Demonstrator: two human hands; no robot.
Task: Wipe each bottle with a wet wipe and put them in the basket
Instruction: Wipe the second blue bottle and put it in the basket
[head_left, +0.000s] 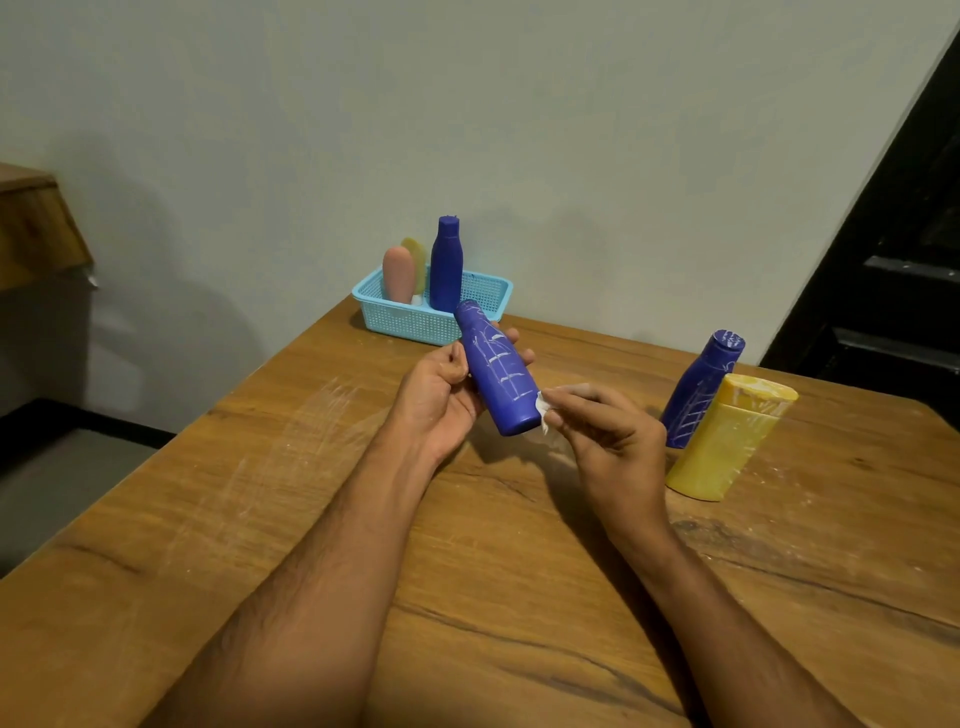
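Far back on the wooden surface (260, 519) sits a light-blue basket (415, 325) holding a pink bottle (398, 274), a yellow-green bottle (415, 257) and a clean blue bottle (446, 265) — all upright. In front, the left hand (441, 395) is wrapped around a blue bottle marked with white lines (496, 376), tilted above the surface. The right hand (608, 431) pinches a white wipe (543, 413) against its base. Rightmost stand another marked blue bottle (701, 389) and a yellow bottle (727, 439) — just beside each other.
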